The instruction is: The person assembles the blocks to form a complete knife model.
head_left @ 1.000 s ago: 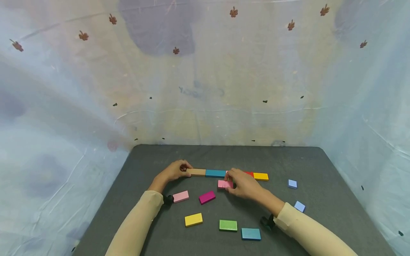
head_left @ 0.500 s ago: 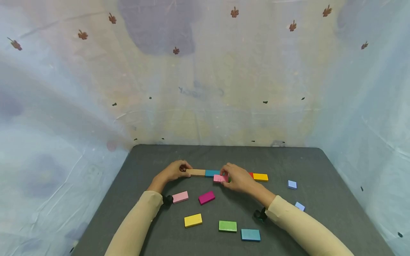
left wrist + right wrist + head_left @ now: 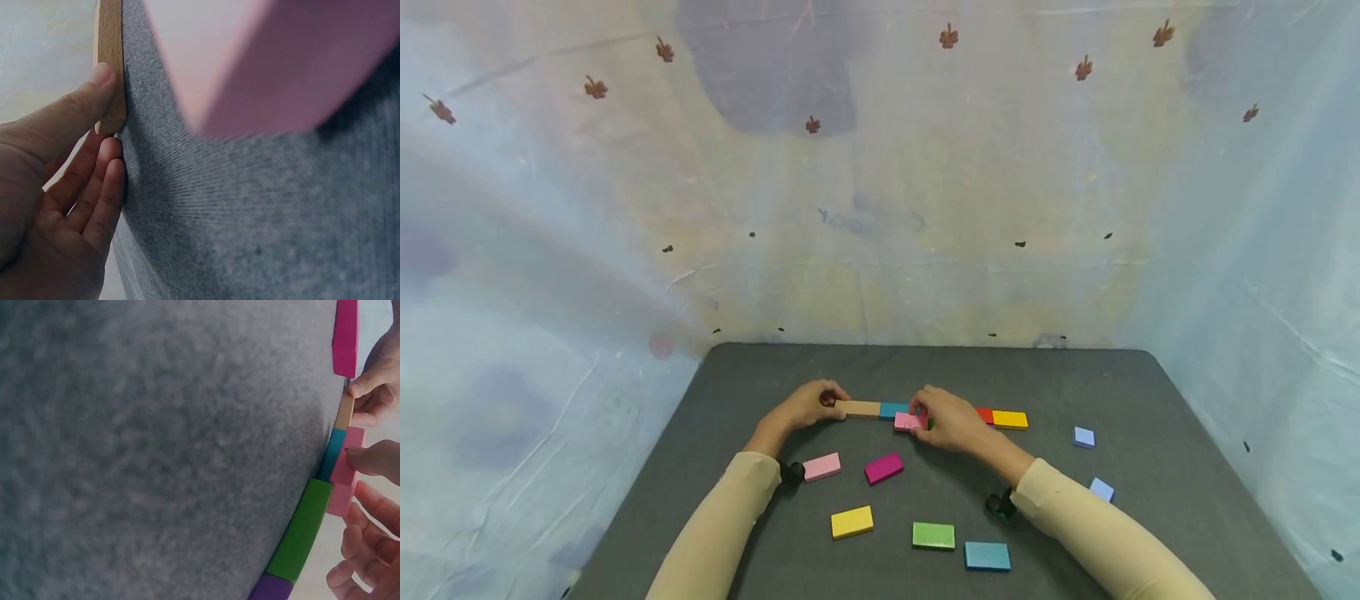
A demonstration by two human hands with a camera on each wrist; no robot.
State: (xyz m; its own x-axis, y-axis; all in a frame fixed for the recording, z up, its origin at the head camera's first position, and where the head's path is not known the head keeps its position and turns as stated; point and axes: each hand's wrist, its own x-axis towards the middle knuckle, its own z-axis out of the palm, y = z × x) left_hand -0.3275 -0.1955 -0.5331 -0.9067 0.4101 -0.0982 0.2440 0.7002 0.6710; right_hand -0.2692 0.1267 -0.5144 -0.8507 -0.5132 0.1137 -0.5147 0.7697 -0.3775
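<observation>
Near the far side of the table, a row of coloured blocks begins with a plain wooden block (image 3: 859, 409). My left hand (image 3: 808, 406) holds that block's outer end, its thumb on the wood in the left wrist view. Beside it lies a blue block (image 3: 892, 411). My right hand (image 3: 953, 418) pinches a pink block (image 3: 908, 422) that overlaps the blue one's front edge in the head view; whether they touch, I cannot tell. A green block (image 3: 301, 531) and purple block (image 3: 272, 589) show in the right wrist view. My right hand hides the row's middle.
Red (image 3: 985, 415) and yellow (image 3: 1011, 420) blocks end the row. Nearer lie a light pink block (image 3: 822, 467), magenta block (image 3: 883, 468), second yellow block (image 3: 852, 522), light green block (image 3: 933, 536) and teal block (image 3: 987, 556). Pale blue blocks (image 3: 1084, 437) lie right.
My right hand has moved left with the pink block, which now stands in front of the blue block. My left hand has stayed at the wooden block's end.
</observation>
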